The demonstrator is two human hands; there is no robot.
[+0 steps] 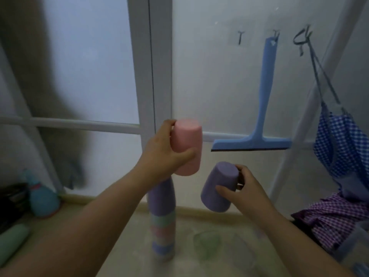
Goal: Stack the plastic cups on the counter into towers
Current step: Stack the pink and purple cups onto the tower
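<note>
A tall tower of nested cups (pixel 162 222) stands on the counter (pixel 239 246), purple at its top with green, pink and purple bands lower down. My left hand (pixel 159 150) grips an upside-down pink cup (pixel 187 144) directly above the tower's top; its rim hides the tip. To the right, my right hand (pixel 247 188) holds an upside-down purple cup (pixel 218 186), tilted, in the air beside the tower.
A blue squeegee (pixel 261 108) hangs on the frosted window behind. Checked blue cloth (pixel 343 144) and purple checked cloth (pixel 335 218) are at the right. A blue bowling-pin toy (pixel 40 194) and a green object (pixel 12 240) sit at the left. A clear glass item (pixel 207 244) lies near the tower.
</note>
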